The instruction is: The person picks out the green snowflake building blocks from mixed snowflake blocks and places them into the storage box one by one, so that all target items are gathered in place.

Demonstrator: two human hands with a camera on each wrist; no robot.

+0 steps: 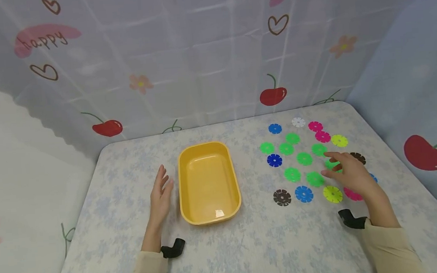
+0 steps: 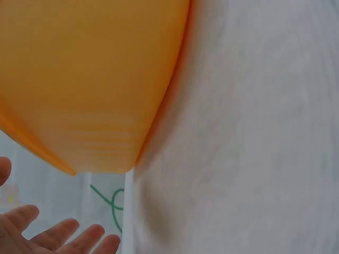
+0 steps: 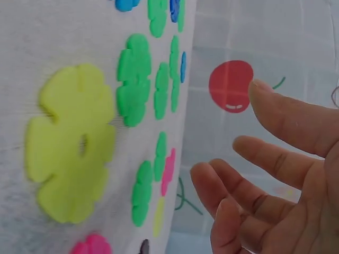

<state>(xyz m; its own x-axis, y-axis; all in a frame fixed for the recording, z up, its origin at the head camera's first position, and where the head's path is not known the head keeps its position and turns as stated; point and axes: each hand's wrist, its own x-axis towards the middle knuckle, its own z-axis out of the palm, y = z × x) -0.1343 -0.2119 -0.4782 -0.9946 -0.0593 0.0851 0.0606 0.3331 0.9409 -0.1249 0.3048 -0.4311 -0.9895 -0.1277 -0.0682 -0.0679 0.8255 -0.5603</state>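
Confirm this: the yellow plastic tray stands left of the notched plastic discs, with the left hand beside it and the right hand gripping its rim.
Not quite: the right hand isn't gripping the rim; the head view shows it over the notched plastic discs, well apart from the yellow plastic tray. The rest is right.

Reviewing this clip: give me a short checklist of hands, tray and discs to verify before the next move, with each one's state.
1. Right hand holding nothing: ok.
2. Left hand apart from the yellow tray: ok, a narrow gap shows.
3. Tray upright with nothing inside: ok.
4. Slotted discs lying flat on the table: ok for those fully visible.
5. Every disc in full view from the head camera: not ok, the right hand partly covers some.
6. Which disc comes first: cannot tell.
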